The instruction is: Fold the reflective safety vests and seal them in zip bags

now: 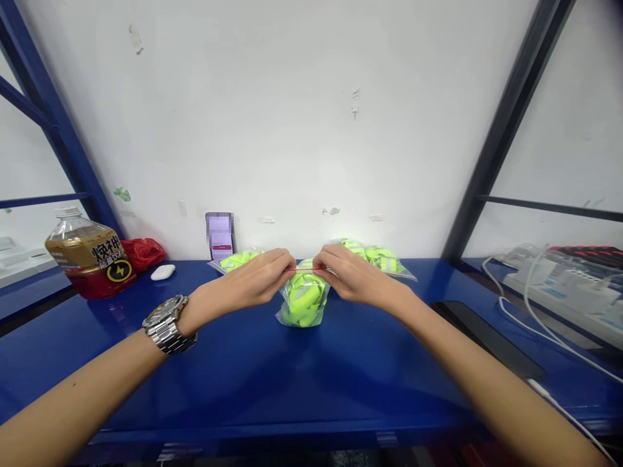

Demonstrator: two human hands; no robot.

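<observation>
A clear zip bag (304,301) holds folded neon-yellow fabric with pale grey bands. It hangs or stands upright above the blue tabletop; whether its base touches the surface I cannot tell. At its top runs a thin red seal line. My left hand (267,275), with a metal watch on the wrist, pinches the left end of that edge. The right end is pinched between the thumb and fingers of my right hand (351,275). Behind my hands lie similar bags of neon-yellow fabric, one at the left (239,260) and others at the right (384,259).
A propped-up phone (220,235) leans at the wall. Left are a large drink bottle (92,256), a red plastic bag (143,253) and a white case (163,272). Right, a dark phone or power bank (489,337) lies near white cables (533,311) and power strips (579,292).
</observation>
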